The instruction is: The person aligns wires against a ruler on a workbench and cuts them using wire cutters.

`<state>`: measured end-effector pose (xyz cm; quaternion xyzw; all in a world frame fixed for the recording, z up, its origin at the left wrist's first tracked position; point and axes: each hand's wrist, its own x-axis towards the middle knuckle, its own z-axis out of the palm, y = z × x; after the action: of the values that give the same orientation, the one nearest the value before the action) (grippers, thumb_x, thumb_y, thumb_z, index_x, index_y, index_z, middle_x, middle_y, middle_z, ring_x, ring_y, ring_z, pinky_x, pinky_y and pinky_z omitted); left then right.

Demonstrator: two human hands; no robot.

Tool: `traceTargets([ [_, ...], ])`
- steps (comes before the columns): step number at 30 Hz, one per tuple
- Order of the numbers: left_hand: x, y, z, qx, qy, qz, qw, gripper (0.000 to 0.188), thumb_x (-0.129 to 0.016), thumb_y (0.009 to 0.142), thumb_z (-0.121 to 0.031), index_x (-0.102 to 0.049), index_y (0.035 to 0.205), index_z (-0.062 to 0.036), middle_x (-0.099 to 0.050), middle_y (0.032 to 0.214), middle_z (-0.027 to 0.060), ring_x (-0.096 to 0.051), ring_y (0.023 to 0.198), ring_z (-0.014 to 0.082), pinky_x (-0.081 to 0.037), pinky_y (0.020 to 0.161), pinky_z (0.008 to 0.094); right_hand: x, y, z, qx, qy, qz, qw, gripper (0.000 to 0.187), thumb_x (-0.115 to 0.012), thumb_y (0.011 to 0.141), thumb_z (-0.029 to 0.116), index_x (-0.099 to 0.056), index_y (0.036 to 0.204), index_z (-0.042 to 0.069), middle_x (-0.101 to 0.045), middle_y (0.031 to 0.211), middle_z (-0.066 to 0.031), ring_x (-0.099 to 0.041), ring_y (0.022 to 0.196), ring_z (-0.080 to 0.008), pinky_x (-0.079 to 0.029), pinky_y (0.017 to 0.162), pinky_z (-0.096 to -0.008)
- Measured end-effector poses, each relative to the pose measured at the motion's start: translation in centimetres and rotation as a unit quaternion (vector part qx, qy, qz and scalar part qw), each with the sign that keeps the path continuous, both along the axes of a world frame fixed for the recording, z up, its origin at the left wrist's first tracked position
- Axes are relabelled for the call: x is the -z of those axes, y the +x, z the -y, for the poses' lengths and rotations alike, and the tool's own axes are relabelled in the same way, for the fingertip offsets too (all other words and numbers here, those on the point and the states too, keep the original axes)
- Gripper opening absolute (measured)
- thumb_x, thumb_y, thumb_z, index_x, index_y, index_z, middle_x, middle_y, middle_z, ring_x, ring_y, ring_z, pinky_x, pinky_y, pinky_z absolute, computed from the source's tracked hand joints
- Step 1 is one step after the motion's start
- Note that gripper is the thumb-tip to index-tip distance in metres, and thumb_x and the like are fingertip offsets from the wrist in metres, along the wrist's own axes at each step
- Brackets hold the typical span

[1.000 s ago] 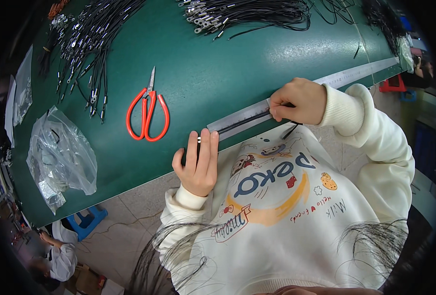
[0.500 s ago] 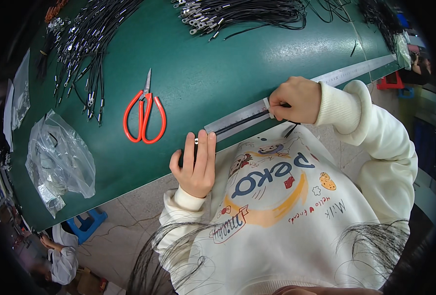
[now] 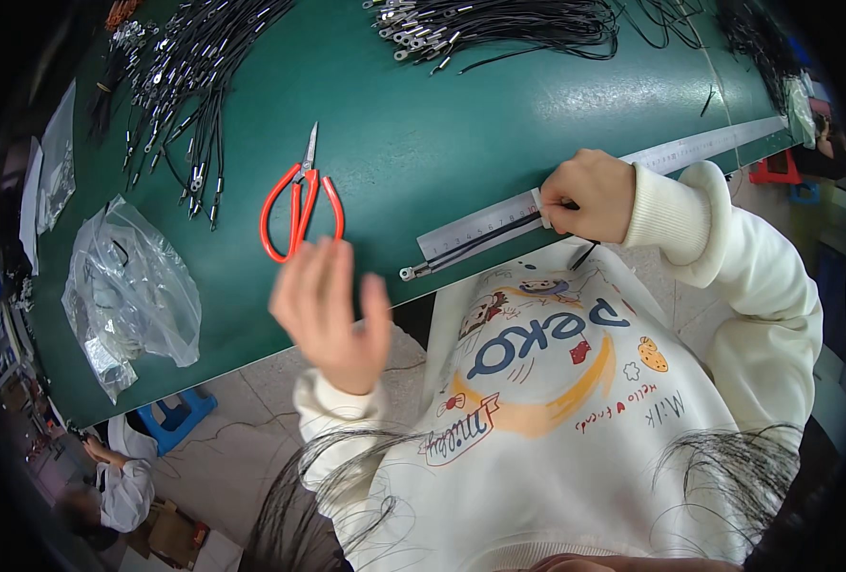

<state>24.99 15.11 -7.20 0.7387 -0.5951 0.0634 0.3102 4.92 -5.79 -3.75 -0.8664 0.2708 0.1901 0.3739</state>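
Observation:
A steel ruler [image 3: 676, 151] lies slantwise along the near edge of the green table. On its near part rests a black cable [image 3: 490, 235] with a metal ring terminal [image 3: 408, 274] at its left end. My right hand [image 3: 590, 195] is closed in a pinch on the cable, pressing it against the ruler beside a small white piece [image 3: 539, 205]. A dark cable end [image 3: 585, 255] pokes out below that hand. My left hand [image 3: 332, 310], slightly blurred, holds nothing; its fingers are stretched out near the handles of red-handled scissors [image 3: 301, 205].
Bundles of black cables with metal ends lie at the far left [image 3: 180, 95] and far middle [image 3: 509, 29]. A clear plastic bag [image 3: 132, 286] sits at the left. Below the table edge is a blue stool [image 3: 177, 419], with another person [image 3: 123, 477] nearby.
My left hand has left the cable's ring end and moved left toward the scissors, uncovering the terminal. My right hand keeps its pinch on the cable. The whole view has shifted slightly.

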Motion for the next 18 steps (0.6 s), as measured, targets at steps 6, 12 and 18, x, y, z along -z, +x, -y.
traceTargets([
  [6, -2.0, 4.1, 2.5, -0.029, 0.137, -0.095, 0.985, 0.038, -0.068, 0.069, 0.001, -0.06, 0.106, 0.0029, -0.056, 0.094, 0.0144, -0.056, 0.08, 0.0283, -0.045, 0.071, 0.0343, 0.3, -0.1, -0.1, -0.018, -0.03, 0.02, 0.999, 0.01, -0.055, 0.068, 0.007, -0.061, 0.062, 0.002, -0.059, 0.057, -0.0128, -0.059, 0.052, -0.0294, -0.048, 0.054, -0.0336],
  [12, -2.4, 6.2, 3.0, -0.048, 0.236, -0.064, 0.968, 0.027, -0.064, 0.068, 0.003, -0.059, 0.095, 0.0048, -0.056, 0.063, 0.0051, -0.052, 0.053, 0.0094, -0.042, 0.051, 0.0241, 0.6, -0.7, -0.1, -0.013, -0.027, 0.054, 0.998, 0.01, -0.055, 0.069, 0.007, -0.06, 0.062, 0.003, -0.059, 0.057, -0.0112, -0.059, 0.053, -0.0283, -0.047, 0.054, -0.0328],
  [18, -5.3, 1.6, 1.8, -0.045, 0.217, -0.526, 0.821, 0.016, -0.063, 0.076, 0.002, -0.058, 0.092, 0.0027, -0.059, 0.061, 0.0004, -0.052, 0.053, 0.0044, -0.042, 0.049, 0.0209, -0.2, -1.1, 0.8, 0.007, 0.131, 0.121, 0.984, 0.012, -0.053, 0.077, 0.008, -0.061, 0.07, 0.003, -0.063, 0.064, -0.007, -0.061, 0.058, -0.0205, -0.047, 0.056, -0.0294],
])
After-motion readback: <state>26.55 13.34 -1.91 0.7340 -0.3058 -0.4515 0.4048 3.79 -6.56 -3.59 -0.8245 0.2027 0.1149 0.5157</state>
